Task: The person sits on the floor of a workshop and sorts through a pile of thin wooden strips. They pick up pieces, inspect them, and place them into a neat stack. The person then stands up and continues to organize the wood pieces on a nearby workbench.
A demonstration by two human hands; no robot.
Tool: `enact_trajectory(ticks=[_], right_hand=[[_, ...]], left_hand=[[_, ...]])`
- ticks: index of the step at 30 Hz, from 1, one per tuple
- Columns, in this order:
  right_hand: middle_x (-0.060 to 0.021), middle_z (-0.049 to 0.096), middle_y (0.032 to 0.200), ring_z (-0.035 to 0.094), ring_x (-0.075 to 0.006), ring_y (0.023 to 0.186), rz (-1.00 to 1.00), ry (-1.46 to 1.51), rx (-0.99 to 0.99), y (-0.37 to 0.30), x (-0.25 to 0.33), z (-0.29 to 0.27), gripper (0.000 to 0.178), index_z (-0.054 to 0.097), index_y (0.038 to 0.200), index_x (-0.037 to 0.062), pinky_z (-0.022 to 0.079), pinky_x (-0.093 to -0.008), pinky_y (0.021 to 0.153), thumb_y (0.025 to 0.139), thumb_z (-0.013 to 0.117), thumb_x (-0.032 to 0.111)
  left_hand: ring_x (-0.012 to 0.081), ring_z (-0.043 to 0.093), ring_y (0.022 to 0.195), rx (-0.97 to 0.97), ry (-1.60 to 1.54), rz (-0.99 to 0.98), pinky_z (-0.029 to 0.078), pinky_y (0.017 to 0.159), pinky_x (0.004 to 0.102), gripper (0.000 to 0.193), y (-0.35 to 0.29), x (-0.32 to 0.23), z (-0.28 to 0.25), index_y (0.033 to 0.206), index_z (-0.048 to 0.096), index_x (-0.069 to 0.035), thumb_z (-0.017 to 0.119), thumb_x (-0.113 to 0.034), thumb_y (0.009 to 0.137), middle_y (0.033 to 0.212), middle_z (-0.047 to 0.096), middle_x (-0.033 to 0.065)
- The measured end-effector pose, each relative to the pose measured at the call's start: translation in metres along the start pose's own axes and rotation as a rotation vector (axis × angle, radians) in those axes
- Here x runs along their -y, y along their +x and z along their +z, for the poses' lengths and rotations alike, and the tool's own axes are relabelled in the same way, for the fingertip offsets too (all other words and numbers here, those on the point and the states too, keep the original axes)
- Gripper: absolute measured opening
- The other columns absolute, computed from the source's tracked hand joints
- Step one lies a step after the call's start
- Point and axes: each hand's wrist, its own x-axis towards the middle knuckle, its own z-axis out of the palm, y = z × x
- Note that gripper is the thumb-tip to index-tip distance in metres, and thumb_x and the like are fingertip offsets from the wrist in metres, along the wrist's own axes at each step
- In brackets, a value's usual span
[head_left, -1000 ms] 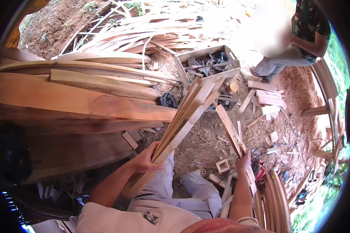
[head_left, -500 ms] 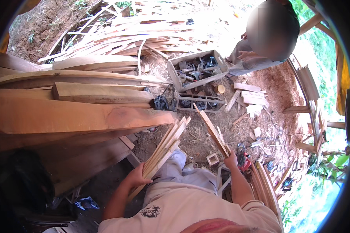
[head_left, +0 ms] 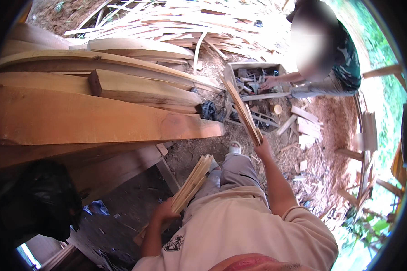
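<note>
My left hand (head_left: 164, 211) grips a bundle of thin pale wooden slats (head_left: 192, 183) by its lower part; the bundle slants up and to the right beside my grey-trousered leg (head_left: 230, 174). My right hand (head_left: 261, 146) is raised in front of me and holds a single long wooden strip (head_left: 240, 108) that points up and to the left toward a wooden crate (head_left: 254, 79). I am wearing a beige shirt.
Heavy planks and beams (head_left: 90, 113) are stacked on my left. A heap of bent wood strips (head_left: 181, 22) lies at the back. Another person (head_left: 330, 63) crouches by the crate, one hand in it. Offcuts (head_left: 305, 124) litter the dirt on the right. A black bag (head_left: 43, 198) sits lower left.
The slat bundle in my left hand has dropped lower and closer to my body. My right hand has lifted a strip off the ground and raised it. The view has shifted toward the person.
</note>
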Motion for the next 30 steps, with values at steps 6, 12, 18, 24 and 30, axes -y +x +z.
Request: enact_trajectory(ticks=[6,12,18,24,30], right_hand=[[-0.0273,0.069,0.113,0.063,-0.0473,0.111,-0.285,0.136,-0.079,0.136,0.159,0.032,0.048,0.055,0.125,0.0079,0.05,-0.0537,0.092,0.08,0.068,0.019],[-0.0273,0.066,0.115,0.063,-0.0471,0.112,-0.455,0.026,-0.097,0.213,0.367,0.035,0.05,0.052,0.123,0.0027,0.05,-0.0535,0.095,0.076,0.066,0.014],[-0.0274,0.068,0.115,0.067,-0.045,0.109,-0.638,0.123,-0.118,0.319,0.517,0.054,0.053,0.05,0.132,0.0034,0.051,-0.0551,0.093,0.085,0.068,0.02],[-0.0265,0.05,0.142,0.047,-0.0413,0.134,-0.902,-0.28,-0.299,0.422,0.719,0.036,0.079,0.029,0.156,0.0018,0.044,-0.0571,0.105,0.09,0.067,0.025],[-0.0266,0.049,0.147,0.046,-0.0413,0.138,-0.907,-0.142,-0.545,0.414,0.719,0.095,0.084,0.026,0.157,0.0,0.046,-0.0591,0.103,0.088,0.067,0.024]], left_hand=[[0.0419,0.063,0.117,-0.117,-0.198,-0.167,0.051,0.097,0.0459,0.095,-0.025,-0.003,0.059,0.133,0.054,-0.002,0.096,-0.037,0.055,0.123,0.066,0.027],[0.0408,0.064,0.117,-0.18,-0.573,-0.437,0.05,0.099,0.0454,0.093,-0.043,-0.056,0.155,0.133,0.054,0.0,0.095,-0.035,0.057,0.122,0.066,0.0268],[0.0399,0.064,0.117,-0.155,-0.742,-0.617,0.05,0.099,0.0448,0.092,-0.017,-0.125,0.121,0.134,0.054,0.0,0.094,-0.035,0.058,0.122,0.066,0.0261],[0.039,0.064,0.116,-0.148,-0.788,-0.683,0.05,0.099,0.0443,0.091,0.013,-0.149,0.077,0.134,0.055,0.0,0.094,-0.034,0.059,0.123,0.067,0.0254],[0.038,0.064,0.116,-0.117,-0.812,-0.705,0.05,0.098,0.0437,0.091,0.023,-0.161,0.057,0.135,0.055,0.0,0.094,-0.034,0.06,0.123,0.067,0.0247]])
